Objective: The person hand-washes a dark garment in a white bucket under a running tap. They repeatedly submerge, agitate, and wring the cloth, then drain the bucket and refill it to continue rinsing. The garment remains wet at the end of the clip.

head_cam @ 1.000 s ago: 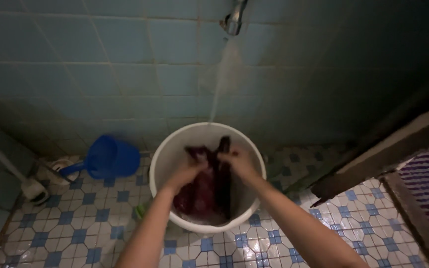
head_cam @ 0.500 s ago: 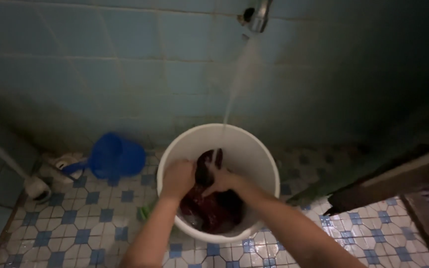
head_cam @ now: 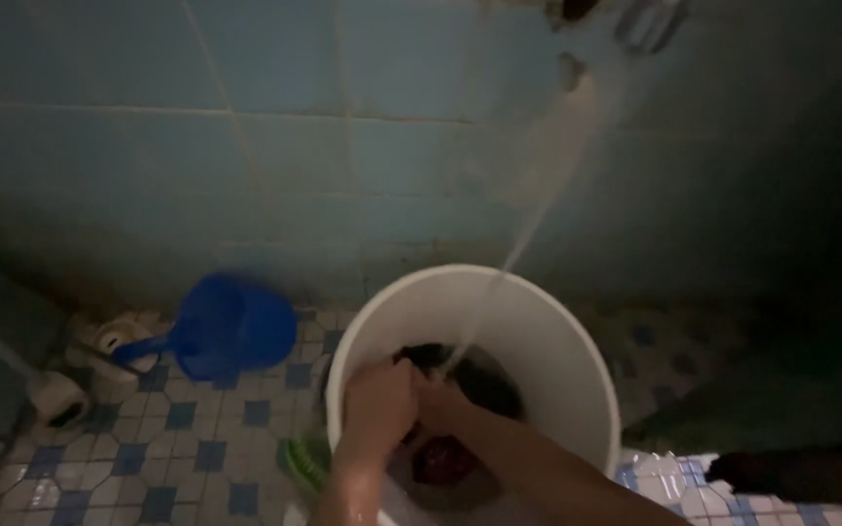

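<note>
I'm scrubbing the dark cloth [head_cam: 460, 375] in the bucket [head_cam: 557, 341], left hand [head_cam: 377, 404] and right hand [head_cam: 440, 404] both clenching it, tap water [head_cam: 538, 209] running — rinsing's not done.

A single head-worn camera looks steeply down, close over the white bucket [head_cam: 557, 341], facing the blue tiled wall [head_cam: 246, 146] and patterned floor [head_cam: 197, 438].

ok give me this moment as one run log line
left hand: gripping dark red cloth | right hand: on cloth | white bucket: tap water running in | blue dipper: floor, left
</note>
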